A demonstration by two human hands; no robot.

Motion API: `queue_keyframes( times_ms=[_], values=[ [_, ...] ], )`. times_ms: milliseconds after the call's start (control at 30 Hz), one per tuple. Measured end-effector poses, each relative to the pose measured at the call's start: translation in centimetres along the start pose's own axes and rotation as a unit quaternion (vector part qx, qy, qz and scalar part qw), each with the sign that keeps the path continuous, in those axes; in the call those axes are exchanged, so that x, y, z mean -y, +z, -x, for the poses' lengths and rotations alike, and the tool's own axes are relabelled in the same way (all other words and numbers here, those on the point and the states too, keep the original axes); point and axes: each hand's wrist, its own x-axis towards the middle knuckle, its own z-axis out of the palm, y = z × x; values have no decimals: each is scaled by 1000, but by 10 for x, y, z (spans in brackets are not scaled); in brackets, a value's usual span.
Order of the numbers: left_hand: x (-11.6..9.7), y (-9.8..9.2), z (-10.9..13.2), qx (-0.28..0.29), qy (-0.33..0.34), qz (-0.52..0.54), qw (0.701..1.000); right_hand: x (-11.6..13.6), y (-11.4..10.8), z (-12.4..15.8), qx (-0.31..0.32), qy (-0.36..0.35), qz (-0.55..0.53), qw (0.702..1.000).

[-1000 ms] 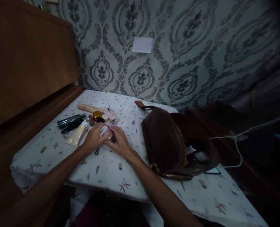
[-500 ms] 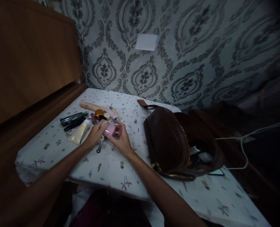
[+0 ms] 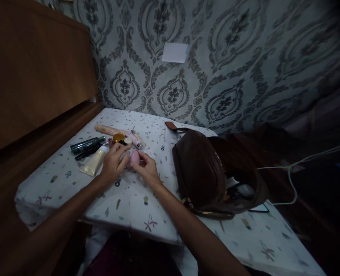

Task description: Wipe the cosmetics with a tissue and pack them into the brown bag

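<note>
Both my hands meet over a small pink object (image 3: 134, 157) on the white patterned cloth (image 3: 129, 199). My left hand (image 3: 114, 162) curls round its left side, fingers closed on it. My right hand (image 3: 146, 168) pinches its right side with thumb and fingers. What the pink object is I cannot make out; much of it is hidden by my fingers. Just beyond my hands lie several cosmetics: a cream tube (image 3: 94, 162), dark tubes (image 3: 86, 144), a gold-lidded jar (image 3: 118, 137), a long beige tube (image 3: 108, 130) and a pink tube (image 3: 135, 140).
An open brown leather bag (image 3: 204, 172) lies to the right, with small items inside. A wooden headboard (image 3: 34, 76) stands on the left, patterned wallpaper behind. A white cable (image 3: 290, 172) hangs at the right. A phone edge (image 3: 258, 209) shows under the bag.
My hands have stayed together on the pink object and turned it between the fingers; it now sits lower and more covered. The camera shifted slightly.
</note>
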Motion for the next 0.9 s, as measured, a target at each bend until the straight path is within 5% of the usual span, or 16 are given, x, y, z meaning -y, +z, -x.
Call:
queue_keyframes(
  times_ms=[167, 333, 667, 900],
  values=[
    [2, 2, -15, 59, 6, 15, 998, 6, -4, 4, 80, -14, -9, 997],
    [14, 7, -27, 53, -164, 301, 938, 16, -4, 8, 130, 77, -197, 969],
    [3, 21, -8, 44, -191, 417, 887, 9, 1, 4, -1, 129, -353, 927],
    [5, 18, -13, 2, -170, 332, 928, 5, 7, 6, 20, 161, -379, 911]
  ],
)
